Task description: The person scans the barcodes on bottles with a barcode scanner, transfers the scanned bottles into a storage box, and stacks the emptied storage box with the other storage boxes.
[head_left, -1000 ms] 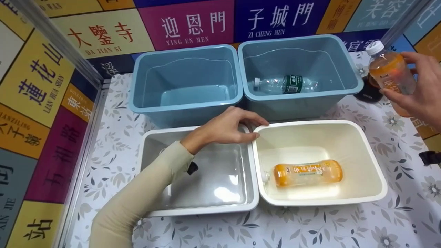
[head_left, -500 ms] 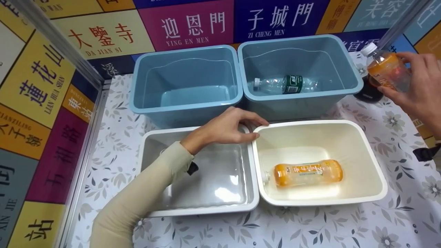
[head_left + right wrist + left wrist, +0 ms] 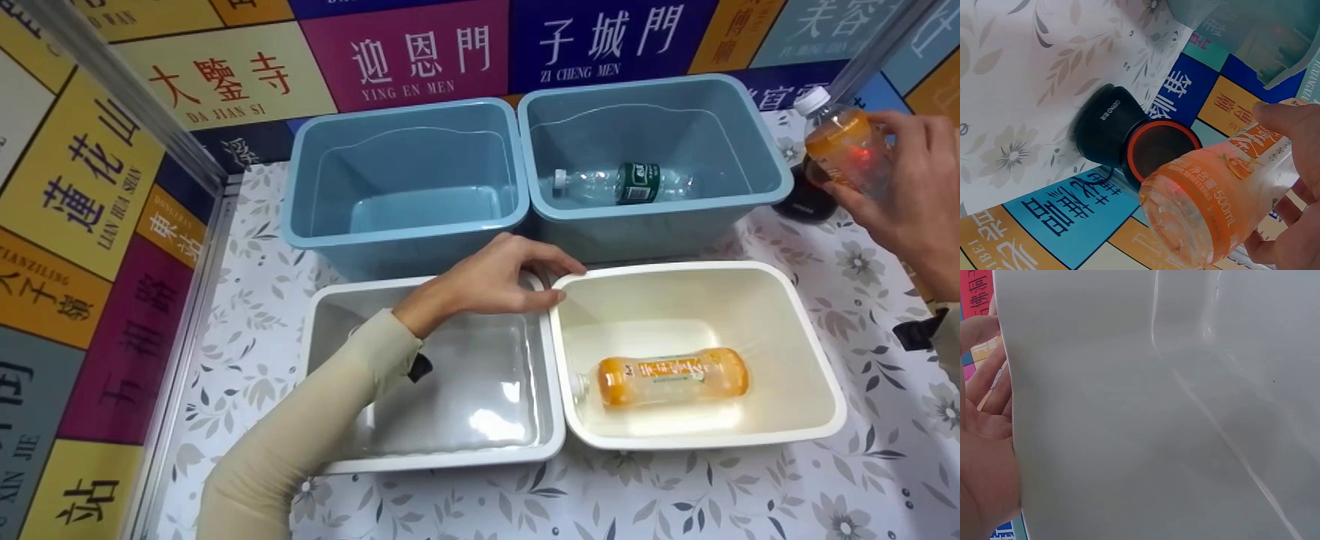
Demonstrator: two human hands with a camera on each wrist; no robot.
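Note:
At the right edge of the head view, my right hand (image 3: 915, 199) grips a clear plastic drink bottle (image 3: 836, 142) with an orange label and white cap. A red light spot shows on this bottle. In the right wrist view the bottle's base (image 3: 1176, 216) is close to a black scanner (image 3: 1106, 121) with a red-ringed window. My left hand (image 3: 487, 277) rests where the grey bin (image 3: 319, 360) and the cream bin (image 3: 814, 337) meet, thumb and finger touching the cream rim. Inside the cream bin lies a similar orange-labelled bottle (image 3: 675, 377).
Two blue bins stand behind: the left blue bin (image 3: 405, 169) and the right blue bin (image 3: 750, 150), which holds a clear bottle with a green label (image 3: 637, 184). A floral cloth (image 3: 750, 499) covers the table. Printed colourful walls (image 3: 420, 52) border the back and left.
My right hand has shifted slightly and tilted the bottle beside the scanner, and the red spot on it has grown brighter. The left hand and the bins stay put.

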